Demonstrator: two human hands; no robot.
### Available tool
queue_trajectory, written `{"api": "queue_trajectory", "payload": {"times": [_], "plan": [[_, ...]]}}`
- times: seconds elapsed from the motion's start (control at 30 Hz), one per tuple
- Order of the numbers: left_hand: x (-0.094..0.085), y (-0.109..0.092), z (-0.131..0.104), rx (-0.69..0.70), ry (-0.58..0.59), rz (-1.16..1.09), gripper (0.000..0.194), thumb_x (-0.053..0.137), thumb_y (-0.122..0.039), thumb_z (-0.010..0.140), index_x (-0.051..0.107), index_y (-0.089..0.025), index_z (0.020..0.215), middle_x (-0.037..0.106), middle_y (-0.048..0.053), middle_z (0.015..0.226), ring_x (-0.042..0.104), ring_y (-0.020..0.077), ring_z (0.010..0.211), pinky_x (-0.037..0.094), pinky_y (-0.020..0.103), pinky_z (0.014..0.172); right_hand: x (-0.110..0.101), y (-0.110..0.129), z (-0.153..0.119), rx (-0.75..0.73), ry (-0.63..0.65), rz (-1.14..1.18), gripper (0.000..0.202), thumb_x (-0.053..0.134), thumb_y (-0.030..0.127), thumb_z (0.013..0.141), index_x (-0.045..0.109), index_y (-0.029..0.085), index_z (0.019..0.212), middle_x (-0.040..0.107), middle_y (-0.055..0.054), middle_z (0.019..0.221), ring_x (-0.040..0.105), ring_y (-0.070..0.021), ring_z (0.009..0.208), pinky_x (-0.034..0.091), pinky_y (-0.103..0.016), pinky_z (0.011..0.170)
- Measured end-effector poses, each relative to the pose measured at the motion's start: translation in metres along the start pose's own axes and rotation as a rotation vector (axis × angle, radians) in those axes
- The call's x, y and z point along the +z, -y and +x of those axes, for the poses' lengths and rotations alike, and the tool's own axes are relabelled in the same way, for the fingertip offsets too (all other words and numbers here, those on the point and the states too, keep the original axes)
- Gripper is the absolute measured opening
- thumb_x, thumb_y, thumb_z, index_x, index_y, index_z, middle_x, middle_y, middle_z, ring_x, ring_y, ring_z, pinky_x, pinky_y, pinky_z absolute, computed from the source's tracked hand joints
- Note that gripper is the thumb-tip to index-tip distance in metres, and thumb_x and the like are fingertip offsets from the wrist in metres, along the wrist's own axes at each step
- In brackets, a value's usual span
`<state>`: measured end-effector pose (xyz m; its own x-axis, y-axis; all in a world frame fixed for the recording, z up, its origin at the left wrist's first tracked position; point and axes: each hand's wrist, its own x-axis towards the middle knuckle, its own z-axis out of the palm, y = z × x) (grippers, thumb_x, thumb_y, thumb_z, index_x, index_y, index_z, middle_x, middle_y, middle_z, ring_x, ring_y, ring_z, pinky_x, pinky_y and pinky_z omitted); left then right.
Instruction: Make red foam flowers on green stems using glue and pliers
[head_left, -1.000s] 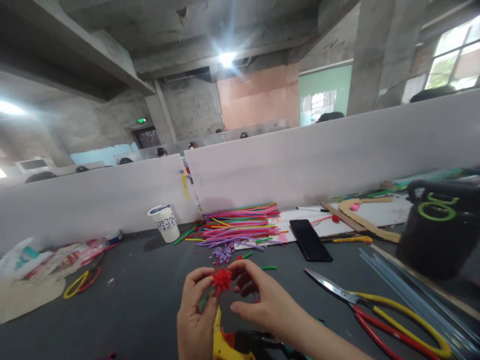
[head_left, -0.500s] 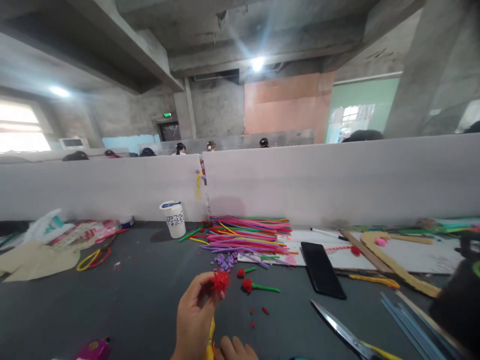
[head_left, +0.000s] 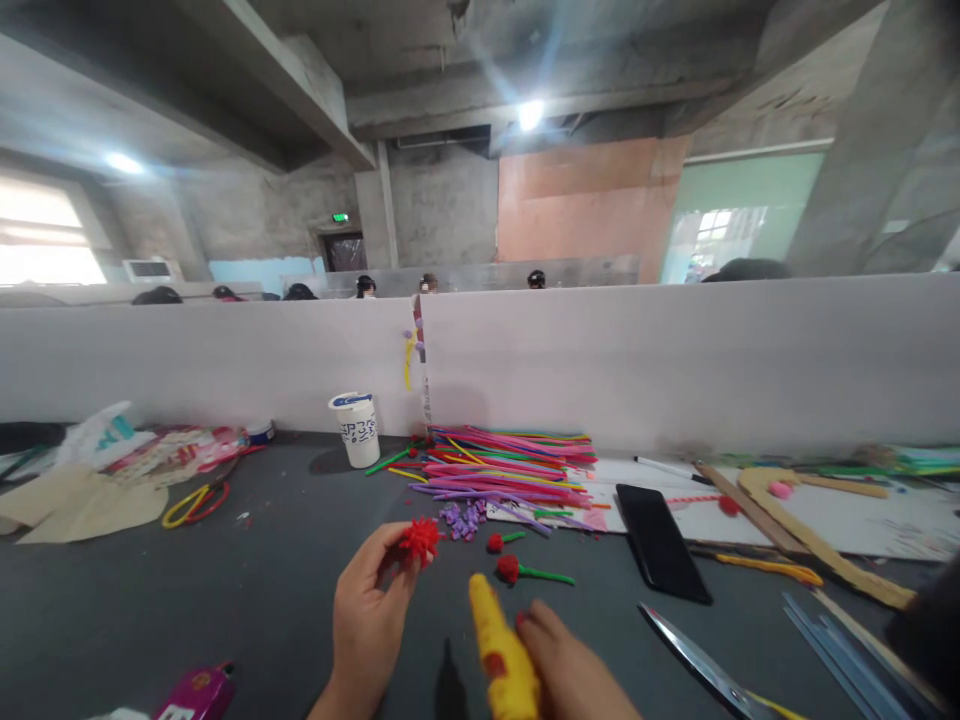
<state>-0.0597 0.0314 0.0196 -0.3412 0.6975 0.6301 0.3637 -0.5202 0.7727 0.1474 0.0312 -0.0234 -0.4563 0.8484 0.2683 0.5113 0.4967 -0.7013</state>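
Note:
My left hand [head_left: 367, 610] pinches a red flower head [head_left: 421, 541] made of short fuzzy stem pieces, holding it up above the dark table. In my right hand [head_left: 574, 660] is a yellow glue gun [head_left: 501, 640], its nozzle pointing up and away, apart from the flower head. The grip is partly hidden, and a small red spot shows by the fingers. Beyond the gun lie two red buds on green stems, a larger one [head_left: 508, 569] and a smaller one [head_left: 496, 543]. Purple cut bits [head_left: 463, 519] sit in a pile behind the left hand.
Coloured pipe cleaners [head_left: 510, 470] lie against the white partition [head_left: 675, 370]. A paper cup [head_left: 358, 432] stands to their left. On the right are a black phone [head_left: 664, 545] and scissors [head_left: 697, 660]. A purple tape measure [head_left: 196, 693] lies at front left.
The glue gun and my right hand have moved up and right, away from under my left hand. My left hand, still holding the red flower head, has shifted slightly left. Small red bits are now hidden.

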Motion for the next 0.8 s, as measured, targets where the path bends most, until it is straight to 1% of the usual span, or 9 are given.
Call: {"api": "queue_trajectory", "payload": {"times": [0.03,0.07,0.1,0.13,0.23,0.37,0.53,0.7,0.8], "plan": [[0.001,-0.002,0.000,0.009,0.038,0.003,0.009,0.065,-0.021,0.082,0.074,-0.021,0.083,0.073,0.001,0.068,0.068,0.0162,0.060,0.056,0.023,0.059,-0.013,0.001,0.004,-0.001,-0.025,0.052,0.009,0.066,0.025,0.078,0.059,0.019,0.078,0.063,-0.004,0.081,0.061,-0.0177,0.069,0.048,-0.029,0.062],[0.004,-0.005,0.000,0.023,0.081,0.002,0.010,0.065,-0.019,0.081,0.075,-0.022,0.079,0.072,0.000,0.064,0.066,0.0152,0.056,0.054,0.021,0.055,-0.024,0.003,0.008,0.011,-0.069,0.105,0.006,0.056,0.025,0.085,0.058,0.021,0.082,0.061,-0.002,0.074,0.059,-0.0168,0.064,0.046,-0.028,0.058],[0.007,-0.009,0.000,0.037,0.125,0.000,0.012,0.065,-0.016,0.080,0.076,-0.022,0.079,0.070,-0.001,0.062,0.064,0.0140,0.053,0.052,0.020,0.053,-0.033,0.005,0.012,0.012,-0.095,0.159,0.010,0.049,0.028,0.089,0.057,0.022,0.087,0.062,-0.002,0.075,0.058,-0.0159,0.060,0.046,-0.027,0.054],[0.011,-0.013,0.001,0.052,0.185,-0.006,0.015,0.064,-0.013,0.078,0.077,-0.022,0.078,0.069,-0.001,0.059,0.061,0.0128,0.049,0.050,0.019,0.050,-0.041,0.008,0.017,0.004,-0.138,0.205,0.011,0.046,0.031,0.089,0.053,0.023,0.084,0.062,-0.002,0.076,0.056,-0.0152,0.057,0.045,-0.027,0.052],[0.026,-0.027,0.006,0.104,0.354,-0.040,0.024,0.060,-0.004,0.071,0.076,-0.022,0.071,0.070,-0.001,0.059,0.060,0.0125,0.050,0.047,0.018,0.049,-0.051,0.016,0.029,-0.037,-0.266,0.287,0.012,0.054,0.030,0.079,0.044,0.025,0.074,0.061,-0.002,0.076,0.058,-0.0175,0.064,0.048,-0.029,0.057],[0.040,-0.040,0.021,0.151,0.541,-0.084,0.020,0.063,-0.005,0.073,0.075,-0.021,0.073,0.073,0.004,0.071,0.066,0.0157,0.061,0.049,0.020,0.053,-0.057,0.020,0.032,-0.105,-0.397,0.316,0.014,0.060,0.023,0.073,0.046,0.026,0.072,0.060,0.000,0.072,0.058,-0.0172,0.066,0.049,-0.030,0.064],[0.046,-0.042,0.028,0.169,0.575,-0.057,0.018,0.061,-0.006,0.077,0.072,-0.020,0.073,0.071,0.006,0.073,0.066,0.0165,0.063,0.051,0.022,0.054,-0.066,0.022,0.025,-0.162,-0.441,0.242,0.018,0.064,0.012,0.070,0.052,0.025,0.072,0.060,0.002,0.070,0.054,-0.0140,0.059,0.046,-0.026,0.058],[0.046,-0.038,0.025,0.228,0.554,0.040,0.021,0.060,-0.003,0.076,0.070,-0.021,0.074,0.071,0.004,0.072,0.065,0.0143,0.061,0.049,0.018,0.051,-0.062,0.022,0.026,-0.179,-0.488,0.226,0.014,0.061,0.014,0.077,0.058,0.025,0.083,0.060,0.001,0.077,0.057,-0.0157,0.067,0.046,-0.027,0.063],[0.047,-0.037,0.024,0.250,0.541,0.103,0.020,0.061,-0.004,0.077,0.070,-0.021,0.074,0.071,0.003,0.072,0.065,0.0140,0.062,0.049,0.018,0.053,-0.059,0.020,0.029,-0.175,-0.477,0.247,0.013,0.061,0.013,0.076,0.057,0.025,0.081,0.060,0.001,0.075,0.057,-0.0153,0.065,0.046,-0.027,0.060]]}}
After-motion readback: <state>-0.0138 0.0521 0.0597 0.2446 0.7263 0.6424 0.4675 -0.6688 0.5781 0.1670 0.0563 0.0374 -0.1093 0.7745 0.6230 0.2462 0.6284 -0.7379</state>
